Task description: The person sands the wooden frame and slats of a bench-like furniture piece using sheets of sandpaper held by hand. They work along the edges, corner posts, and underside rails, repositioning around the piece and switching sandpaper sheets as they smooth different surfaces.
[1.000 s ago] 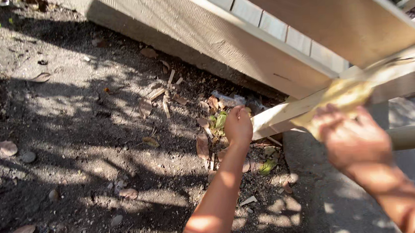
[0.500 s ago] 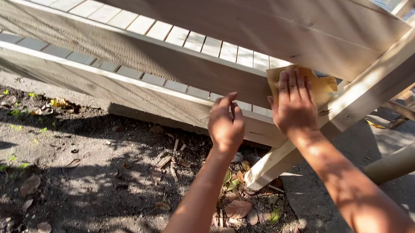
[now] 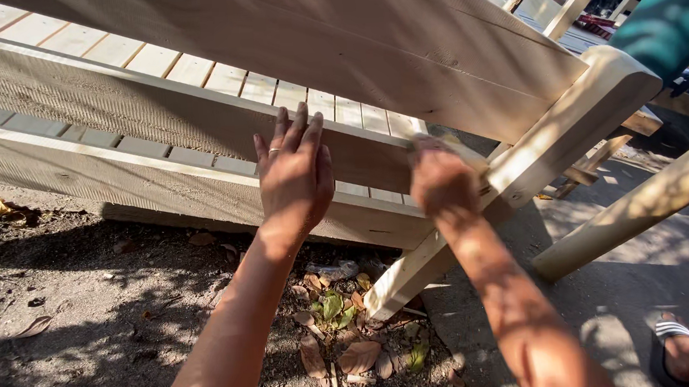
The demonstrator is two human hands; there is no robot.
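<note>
- Head view: left hand [image 3: 294,173], fingers spread wide, lies flat on a pale wooden rail [image 3: 150,119] at frame centre, holding nothing.
- Right hand [image 3: 440,179], blurred, presses the rail's end beside a slanted leg [image 3: 569,131]; whether it grips anything I cannot tell.
- Dry leaves [image 3: 348,341] on the ground below; a sandalled foot [image 3: 684,347] lower right.

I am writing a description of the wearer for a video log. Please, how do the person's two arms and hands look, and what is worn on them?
Both arms are bare up to the picture's lower edge: no sleeves, gloves or watch visible. The left hand wears a thin, plain ring on one of its fingers. The right hand shows no ring or other item. Patches of sun and leaf shadow fall across both forearms.
</note>
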